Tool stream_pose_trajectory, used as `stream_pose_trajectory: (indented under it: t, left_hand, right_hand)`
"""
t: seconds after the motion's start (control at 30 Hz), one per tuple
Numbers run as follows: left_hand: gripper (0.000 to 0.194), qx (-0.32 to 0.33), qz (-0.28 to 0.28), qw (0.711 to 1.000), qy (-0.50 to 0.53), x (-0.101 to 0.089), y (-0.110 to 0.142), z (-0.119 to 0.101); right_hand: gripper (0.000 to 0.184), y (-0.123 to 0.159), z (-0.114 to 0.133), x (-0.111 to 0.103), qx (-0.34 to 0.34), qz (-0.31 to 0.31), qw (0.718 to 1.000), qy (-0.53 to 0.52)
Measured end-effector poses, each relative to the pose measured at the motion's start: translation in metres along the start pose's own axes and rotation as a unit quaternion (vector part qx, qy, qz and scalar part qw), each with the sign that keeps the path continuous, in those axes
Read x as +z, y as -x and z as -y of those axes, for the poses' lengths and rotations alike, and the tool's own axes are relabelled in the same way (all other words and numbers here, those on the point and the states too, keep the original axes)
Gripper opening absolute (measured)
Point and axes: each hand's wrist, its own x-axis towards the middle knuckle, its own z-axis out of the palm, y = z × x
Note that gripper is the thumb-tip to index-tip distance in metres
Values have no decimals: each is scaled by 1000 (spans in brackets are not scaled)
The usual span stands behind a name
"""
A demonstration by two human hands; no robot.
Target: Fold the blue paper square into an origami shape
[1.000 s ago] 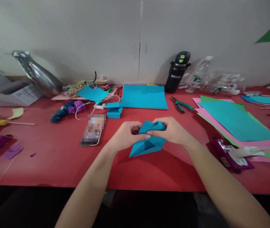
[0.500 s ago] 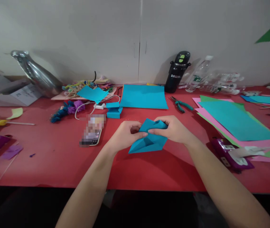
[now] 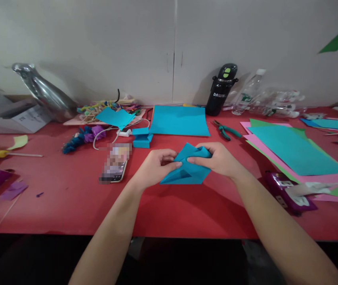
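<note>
While a smartphone with a blurred screen (image 3: 115,163) lay on the red tabletop (image 3: 76,209) at the left, the bare left hand (image 3: 157,168) pinched the left side of a folded sheet of bright blue paper (image 3: 194,174), thumb on top. The bare right hand (image 3: 218,160) gripped its upper right part, fingers closed around it. Beyond, to the right, lay teal-handled metal pliers (image 3: 228,130).

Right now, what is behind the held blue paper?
Past its top edge, the red table shows. The blue paper hides whatever lies directly behind it, including parts of the fingers of the left hand and right hand.
</note>
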Motion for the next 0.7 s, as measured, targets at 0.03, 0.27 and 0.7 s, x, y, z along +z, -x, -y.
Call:
stream_pose_trajectory:
  t: [0.03, 0.27, 0.7]
  left_hand:
    - [21, 0, -2, 1000, -3, 0, 0, 0]
    - [22, 8, 4, 1000, -19, -2, 1, -2]
    - [26, 18, -46, 998, 28, -6, 0, -3]
  right_hand:
    - [34, 0, 0, 0, 4, 3, 1000, -7]
    - [34, -1, -2, -1, -6, 10, 1000, -4]
    - [29, 0, 0, 1, -11, 28, 1000, -7]
